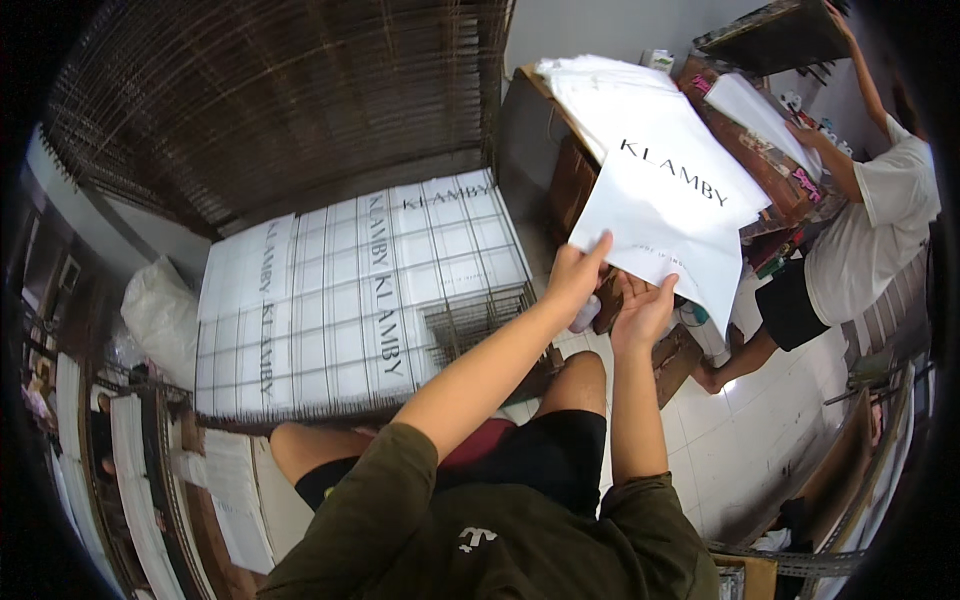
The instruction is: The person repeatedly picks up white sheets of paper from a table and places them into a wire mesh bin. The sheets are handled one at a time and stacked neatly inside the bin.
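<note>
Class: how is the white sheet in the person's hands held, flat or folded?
Flat: the white sheet is spread open, with the left hand and right hand gripping its lower edge.

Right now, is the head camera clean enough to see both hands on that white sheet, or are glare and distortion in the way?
Head view: both hands sharp, left hand and right hand gripping the white sheet; the sheet is bright but its print stays visible; floor tiles show mild glare; fisheye bends the wire rack edges, and the rim is dark.
</note>
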{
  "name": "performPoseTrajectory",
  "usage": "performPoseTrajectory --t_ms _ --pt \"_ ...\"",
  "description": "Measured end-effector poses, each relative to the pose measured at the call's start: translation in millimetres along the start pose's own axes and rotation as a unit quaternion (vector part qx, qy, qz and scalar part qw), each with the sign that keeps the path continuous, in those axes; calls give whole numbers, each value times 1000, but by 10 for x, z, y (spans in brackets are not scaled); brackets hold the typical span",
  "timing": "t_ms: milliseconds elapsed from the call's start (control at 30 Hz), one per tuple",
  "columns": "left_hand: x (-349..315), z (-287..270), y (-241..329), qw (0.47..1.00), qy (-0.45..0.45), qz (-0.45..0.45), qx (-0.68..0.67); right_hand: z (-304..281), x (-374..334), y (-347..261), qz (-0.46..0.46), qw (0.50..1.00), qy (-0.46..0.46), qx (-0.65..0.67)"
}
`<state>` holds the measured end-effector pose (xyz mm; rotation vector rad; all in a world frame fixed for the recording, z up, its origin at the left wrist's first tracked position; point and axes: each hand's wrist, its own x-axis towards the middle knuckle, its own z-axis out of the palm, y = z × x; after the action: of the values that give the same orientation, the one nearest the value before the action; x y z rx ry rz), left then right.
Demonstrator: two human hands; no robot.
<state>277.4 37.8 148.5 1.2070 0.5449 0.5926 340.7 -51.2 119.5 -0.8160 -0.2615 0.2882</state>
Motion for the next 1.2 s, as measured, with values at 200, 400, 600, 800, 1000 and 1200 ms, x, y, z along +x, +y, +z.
performPoseTrajectory --t_ms 200,400,600,800,1000,1200 --pt "-234 -268 687 980 45 149 -121 -438 -110 893 84 968 -208 -110" --pt "-671 -1241 1185 987 -7 90 -133 -537 215 786 394 831 -252 301" --pt "-1418 -2081 1425 983 87 26 -158 -301 37 788 383 847 -354 100" --pt "-2077 -2859 1127 972 145 20 -186 321 -122 797 383 824 -417 -33" --pt "-2342 -3495 -47 854 506 121 -3 1698 -408 -164 236 733 -589 -244" --pt "-2739 -2278 -543 886 -135 349 276 3113 -1131 -310 112 442 -811 -367"
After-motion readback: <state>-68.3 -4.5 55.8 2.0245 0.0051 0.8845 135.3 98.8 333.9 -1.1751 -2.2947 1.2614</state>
